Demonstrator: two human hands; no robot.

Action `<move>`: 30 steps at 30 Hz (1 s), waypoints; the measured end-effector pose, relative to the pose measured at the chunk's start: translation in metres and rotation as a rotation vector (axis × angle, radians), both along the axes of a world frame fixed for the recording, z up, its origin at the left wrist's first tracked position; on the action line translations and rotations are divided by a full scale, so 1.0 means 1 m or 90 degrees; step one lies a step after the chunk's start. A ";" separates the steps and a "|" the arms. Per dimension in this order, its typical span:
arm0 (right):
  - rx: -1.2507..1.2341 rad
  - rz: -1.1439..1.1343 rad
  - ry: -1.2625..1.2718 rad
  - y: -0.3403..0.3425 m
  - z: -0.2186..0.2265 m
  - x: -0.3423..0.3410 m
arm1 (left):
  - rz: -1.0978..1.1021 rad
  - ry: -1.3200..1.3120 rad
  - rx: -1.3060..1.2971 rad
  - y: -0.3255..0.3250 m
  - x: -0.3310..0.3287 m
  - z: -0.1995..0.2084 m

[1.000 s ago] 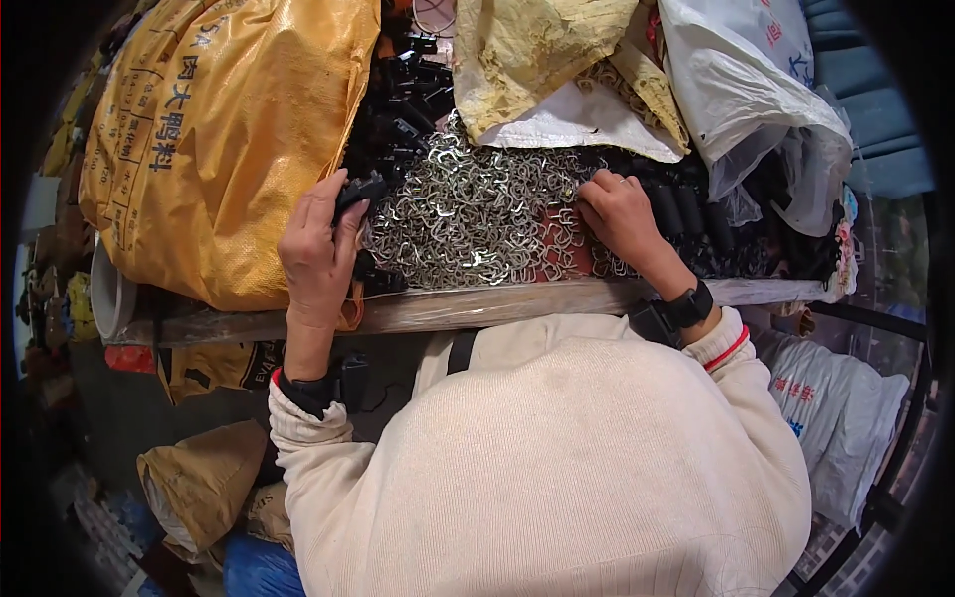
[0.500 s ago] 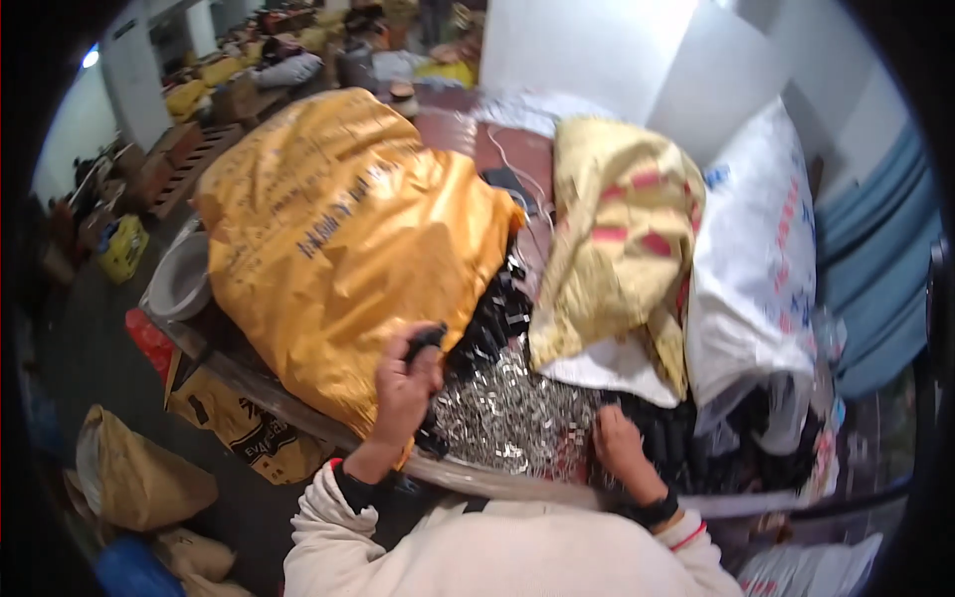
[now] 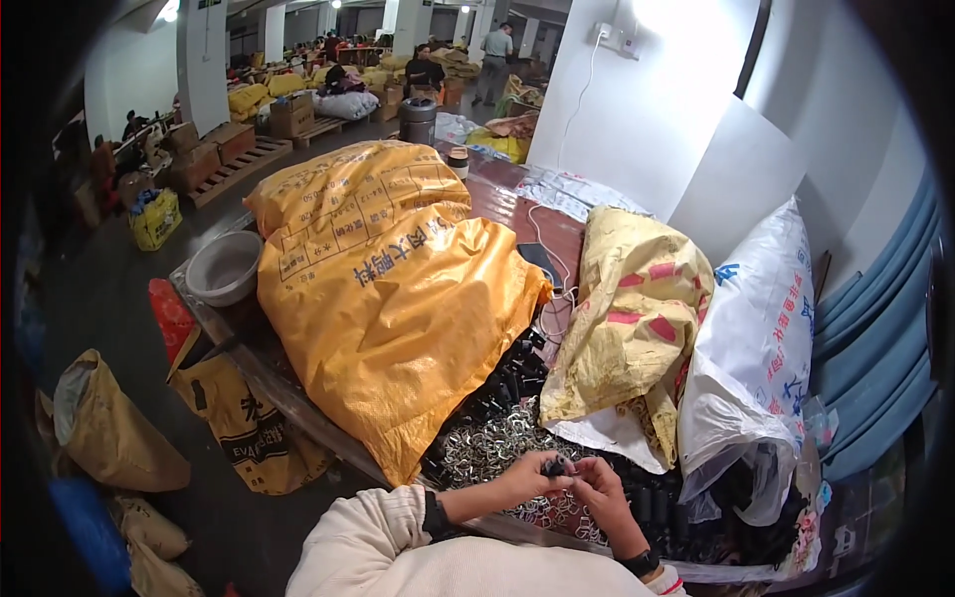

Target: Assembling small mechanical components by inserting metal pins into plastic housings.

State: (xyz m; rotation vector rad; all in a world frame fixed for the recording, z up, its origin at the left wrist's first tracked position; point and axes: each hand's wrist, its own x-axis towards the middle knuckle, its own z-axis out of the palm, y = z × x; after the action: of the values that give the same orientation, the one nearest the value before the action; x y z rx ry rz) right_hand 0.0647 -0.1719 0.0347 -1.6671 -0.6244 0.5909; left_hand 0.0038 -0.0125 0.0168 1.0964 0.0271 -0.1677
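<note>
My left hand (image 3: 523, 481) is closed around a small black plastic piece (image 3: 553, 467), held just above the near edge of the table. Close against it on the right, my right hand (image 3: 603, 495) has thumb and fingers pinched at the end of that piece. Whatever sits in this pinch is too small to make out. Below and beyond both hands spreads a pile of shiny metal rings (image 3: 484, 445). Several more black pieces (image 3: 505, 383) spill from the orange sack (image 3: 398, 328), and others (image 3: 657, 505) lie right of my right hand.
A yellow sack (image 3: 627, 318) and a white sack (image 3: 748, 358) lie on the table (image 3: 502, 207) to the right. A grey basin (image 3: 225, 269) stands at its left edge. Bags (image 3: 119, 428) are on the floor at left. Two people are far back.
My left hand has come down and right from beside the orange sack with the black piece. My right hand has lifted from the ring pile to meet it. The view has tilted up.
</note>
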 end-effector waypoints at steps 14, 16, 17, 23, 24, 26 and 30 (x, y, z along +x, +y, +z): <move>0.103 -0.038 0.283 -0.001 -0.005 -0.001 | 0.040 -0.046 0.046 -0.012 0.005 -0.023; 0.111 -0.041 0.299 -0.001 -0.007 -0.002 | 0.043 -0.061 0.080 -0.012 0.004 -0.024; 0.122 -0.037 0.298 -0.002 -0.007 -0.002 | 0.049 -0.060 0.075 -0.013 0.004 -0.026; 0.080 -0.065 0.196 -0.001 -0.003 -0.006 | 0.096 0.004 0.100 -0.012 0.004 -0.024; 0.077 -0.063 0.196 -0.002 -0.004 -0.006 | 0.104 0.012 0.119 -0.010 0.003 -0.021; -0.113 -0.046 -0.152 -0.011 -0.009 -0.004 | 0.108 0.012 0.097 -0.010 0.002 -0.019; -0.364 0.032 -0.573 -0.021 -0.026 -0.002 | 0.109 0.006 0.066 -0.011 0.003 -0.016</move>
State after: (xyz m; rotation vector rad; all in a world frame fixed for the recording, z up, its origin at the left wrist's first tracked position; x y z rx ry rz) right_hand 0.0629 -0.1924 0.0083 -2.4719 -1.2151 -0.0032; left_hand 0.0067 -0.0232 0.0004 1.1913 0.1399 -0.0175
